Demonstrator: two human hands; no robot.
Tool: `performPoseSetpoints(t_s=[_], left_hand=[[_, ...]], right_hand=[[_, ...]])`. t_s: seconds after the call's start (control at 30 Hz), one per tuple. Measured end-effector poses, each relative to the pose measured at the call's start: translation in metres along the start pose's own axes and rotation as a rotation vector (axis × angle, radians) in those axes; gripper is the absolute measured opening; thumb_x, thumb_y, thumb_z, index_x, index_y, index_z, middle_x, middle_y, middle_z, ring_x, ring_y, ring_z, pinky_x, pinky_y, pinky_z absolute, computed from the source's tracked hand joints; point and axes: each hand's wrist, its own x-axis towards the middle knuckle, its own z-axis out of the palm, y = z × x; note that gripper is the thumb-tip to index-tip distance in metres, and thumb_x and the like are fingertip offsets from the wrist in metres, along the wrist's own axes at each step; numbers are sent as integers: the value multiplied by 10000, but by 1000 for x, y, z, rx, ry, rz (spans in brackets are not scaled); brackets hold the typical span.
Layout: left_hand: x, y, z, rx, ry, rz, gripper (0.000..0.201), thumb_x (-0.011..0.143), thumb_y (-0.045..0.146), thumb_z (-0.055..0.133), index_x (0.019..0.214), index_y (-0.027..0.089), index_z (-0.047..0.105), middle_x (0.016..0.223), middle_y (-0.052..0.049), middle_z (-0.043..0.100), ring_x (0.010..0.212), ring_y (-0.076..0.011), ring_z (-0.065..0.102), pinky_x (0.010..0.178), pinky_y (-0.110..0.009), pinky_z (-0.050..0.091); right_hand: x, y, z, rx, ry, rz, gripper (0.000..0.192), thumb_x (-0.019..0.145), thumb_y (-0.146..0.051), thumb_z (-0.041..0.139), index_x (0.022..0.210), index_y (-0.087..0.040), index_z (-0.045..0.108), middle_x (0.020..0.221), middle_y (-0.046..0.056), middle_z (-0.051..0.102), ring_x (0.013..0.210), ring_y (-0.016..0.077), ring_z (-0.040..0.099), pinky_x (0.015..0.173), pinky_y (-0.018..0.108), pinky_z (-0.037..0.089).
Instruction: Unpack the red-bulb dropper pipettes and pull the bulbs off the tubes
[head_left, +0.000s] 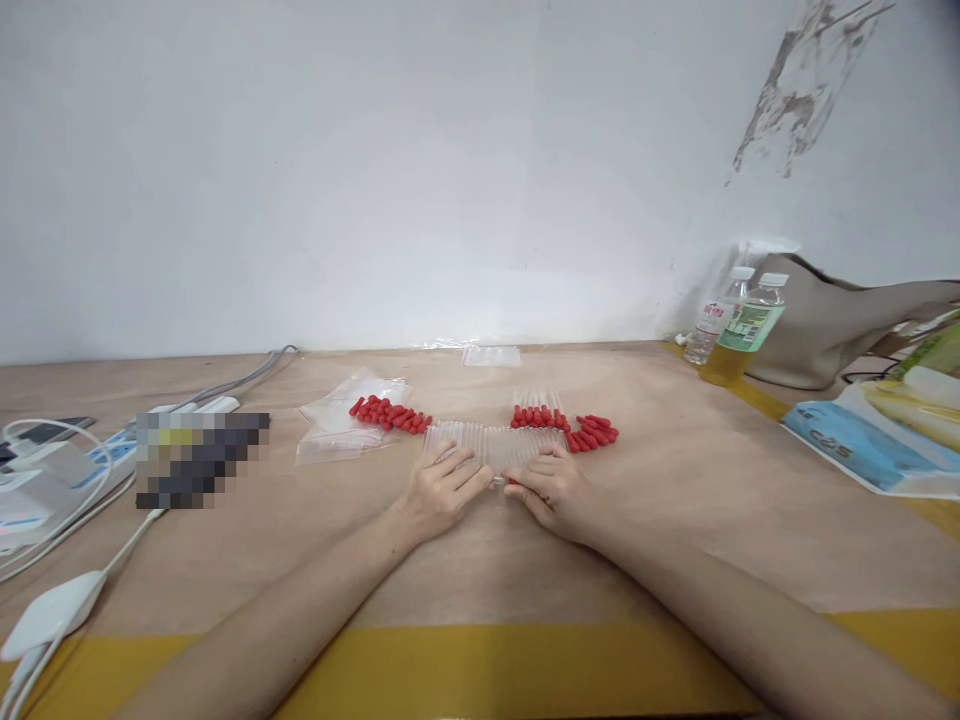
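A row of clear glass tubes (495,442) lies side by side on the wooden table (675,500). My left hand (444,490) rests with its fingers on the row's left part. My right hand (551,490) touches the row's near right edge, and something small and red shows under its fingertips. Loose red rubber caps (390,414) lie on a clear plastic bag (337,430) to the left. Behind the row stand tubes fitted with red caps (536,415), with more loose red caps (596,432) to their right.
Cables, a power strip and a white adapter (52,610) crowd the left side. Two bottles (739,320) stand at the back right beside a grey bag (840,320). Blue and white packaging (862,440) lies at the right. A small clear bag (491,356) lies near the wall.
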Motion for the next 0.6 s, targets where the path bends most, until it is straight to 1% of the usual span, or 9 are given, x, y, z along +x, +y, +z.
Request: performPoseSetpoints(t_s=[0.13, 0.33, 0.43, 0.5, 0.53, 0.6], left_hand=[[-2, 4, 2, -57, -34, -67, 83, 821, 182, 494, 870, 177, 562, 733, 7, 659, 830, -157, 589, 781, -341, 346], [-1, 6, 1, -149, -74, -159, 99, 826, 177, 475, 839, 183, 573, 723, 0, 650, 848, -168, 567, 757, -350, 314], [-4, 2, 0, -164, -94, -208, 123, 832, 190, 461, 840, 184, 584, 679, -6, 627, 756, -159, 550, 692, -327, 324], [-9, -5, 0, -163, -95, -298, 152, 844, 203, 439, 821, 172, 586, 643, -13, 597, 672, -148, 521, 634, -303, 332], [-11, -9, 0, -167, -90, -358, 172, 851, 210, 423, 810, 166, 584, 640, -18, 583, 649, -144, 508, 615, -292, 340], [-15, -17, 2, -187, -88, -475, 208, 866, 219, 387, 817, 161, 580, 675, -29, 560, 651, -141, 501, 607, -273, 367]], right_hand=[[-2, 8, 0, -141, -5, -115, 170, 862, -238, 454, 875, -145, 596, 612, 7, 612, 599, 95, 530, 670, 270, 317], [-1, 14, -4, -302, 49, -271, 161, 853, -172, 459, 949, -130, 582, 706, 26, 636, 678, 108, 535, 712, 284, 336], [-2, 20, -13, -354, 68, -297, 176, 847, -137, 457, 964, -140, 588, 743, 29, 649, 714, 115, 542, 710, 290, 336], [-3, 31, -21, -375, 122, -206, 169, 841, -154, 474, 942, -167, 608, 754, 25, 654, 706, 116, 542, 684, 287, 335], [-4, 38, -25, -370, 164, -115, 160, 836, -183, 488, 928, -181, 619, 764, 26, 653, 701, 119, 541, 671, 285, 338], [-7, 56, -35, -309, 243, 133, 168, 824, -254, 508, 910, -199, 640, 775, 36, 638, 687, 127, 536, 647, 277, 362]])
